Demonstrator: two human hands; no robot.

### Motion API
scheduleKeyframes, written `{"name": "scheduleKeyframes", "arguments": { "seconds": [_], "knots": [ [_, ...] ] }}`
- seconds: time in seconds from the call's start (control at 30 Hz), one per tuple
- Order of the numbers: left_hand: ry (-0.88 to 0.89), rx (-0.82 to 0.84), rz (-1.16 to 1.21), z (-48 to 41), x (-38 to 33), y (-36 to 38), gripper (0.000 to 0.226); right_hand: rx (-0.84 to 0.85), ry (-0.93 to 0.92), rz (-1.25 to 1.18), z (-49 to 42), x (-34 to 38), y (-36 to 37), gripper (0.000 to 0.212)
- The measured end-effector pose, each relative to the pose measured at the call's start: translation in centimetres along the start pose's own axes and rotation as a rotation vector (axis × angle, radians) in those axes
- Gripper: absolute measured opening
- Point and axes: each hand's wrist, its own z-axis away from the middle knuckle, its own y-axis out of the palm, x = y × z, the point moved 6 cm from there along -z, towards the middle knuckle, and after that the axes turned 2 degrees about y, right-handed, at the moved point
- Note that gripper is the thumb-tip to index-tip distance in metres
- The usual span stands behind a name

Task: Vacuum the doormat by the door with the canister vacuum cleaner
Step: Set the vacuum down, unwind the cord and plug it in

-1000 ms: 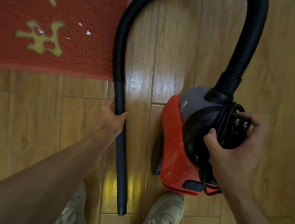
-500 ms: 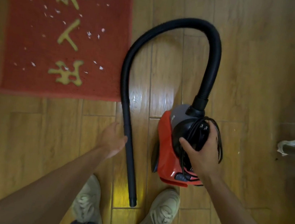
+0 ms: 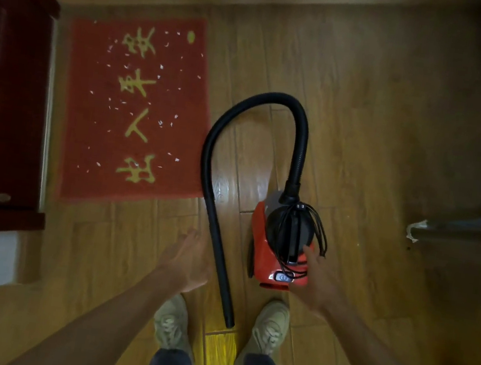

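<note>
We list: red canister vacuum [image 3: 264,266], cord [image 3: 320,231] wrapped; our left hand [image 3: 190,263] and right hand [image 3: 316,281] spread loose, holding nothing; littered doormat [image 3: 85,135].

Single head-worn wide-angle view, looking steeply down from standing height. The left hand [image 3: 191,262] and right hand [image 3: 317,283] sit low-centre. The doormat [image 3: 118,165] lies beyond the left hand, the shoes [image 3: 171,324] below both hands.

A red doormat [image 3: 132,105], strewn with white scraps, lies flat beside the door. The red canister vacuum cleaner [image 3: 279,249] stands right of it, its black hose [image 3: 224,136] arching over to the floor.
</note>
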Motion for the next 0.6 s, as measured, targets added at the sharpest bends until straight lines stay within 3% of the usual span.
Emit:
{"name": "scheduleKeyframes", "arguments": {
  "seconds": [0.3, 0.6],
  "knots": [
    [0.057, 0.056, -0.121, 6.7, -5.3, -2.9, 0.065, 0.051, -0.06, 0.1, 7.6, 2.5, -5.0, 0.092],
    [0.059, 0.012, -0.029, 13.9, -14.1, -7.7, 0.065, -0.032, -0.099, -0.009, 13.4, 1.2, -12.0, 0.063]
  ]
}}
